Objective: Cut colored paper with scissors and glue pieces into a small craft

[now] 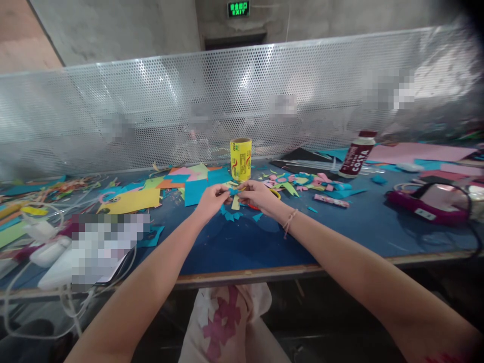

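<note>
Above the blue table, my left hand [212, 201] and my right hand [262, 198] meet, fingers pinched around a small piece of blue paper [234, 191]. A pale yellow-green paper strip [236, 203] shows just below the fingertips. Blue paper scraps [230, 216] lie on the table under my hands. Partly hidden behind my right hand is something with red and yellow curved edges [277, 193], perhaps scissor handles. Directly beyond my hands stands a yellow printed roll [241, 161], upright.
Coloured paper sheets [130, 200] and scraps spread left. A phone-like device and white cables [45, 247] lie front left. To the right are cut paper pieces [315, 180], a dark-red-labelled bottle [357, 155] and a purple object [427, 206]. A perforated metal panel [151, 116] borders the back.
</note>
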`<state>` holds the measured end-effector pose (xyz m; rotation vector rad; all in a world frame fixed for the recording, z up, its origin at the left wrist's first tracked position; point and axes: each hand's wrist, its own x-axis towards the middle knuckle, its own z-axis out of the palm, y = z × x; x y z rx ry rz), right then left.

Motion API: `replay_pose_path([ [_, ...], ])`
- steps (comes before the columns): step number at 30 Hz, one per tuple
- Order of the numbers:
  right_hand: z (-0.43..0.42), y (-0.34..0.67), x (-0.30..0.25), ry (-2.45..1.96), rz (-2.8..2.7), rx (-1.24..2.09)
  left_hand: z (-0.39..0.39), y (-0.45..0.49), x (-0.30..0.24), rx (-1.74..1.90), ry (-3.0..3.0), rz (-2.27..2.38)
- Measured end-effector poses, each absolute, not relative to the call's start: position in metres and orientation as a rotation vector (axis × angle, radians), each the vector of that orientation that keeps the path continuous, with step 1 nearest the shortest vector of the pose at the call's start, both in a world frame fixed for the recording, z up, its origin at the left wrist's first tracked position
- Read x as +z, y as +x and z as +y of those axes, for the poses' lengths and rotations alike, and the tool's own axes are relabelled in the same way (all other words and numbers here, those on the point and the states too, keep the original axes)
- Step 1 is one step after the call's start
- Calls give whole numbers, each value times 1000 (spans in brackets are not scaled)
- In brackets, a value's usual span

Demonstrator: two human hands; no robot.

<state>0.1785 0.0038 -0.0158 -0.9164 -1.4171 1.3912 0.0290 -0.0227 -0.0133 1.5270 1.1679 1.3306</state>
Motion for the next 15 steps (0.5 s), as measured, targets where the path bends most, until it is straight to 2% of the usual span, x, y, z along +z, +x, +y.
replay_pose_path([
  [15, -2, 179, -12, -893, -1432, 1433, -26, 30, -10, 1301, 1527, 1152],
])
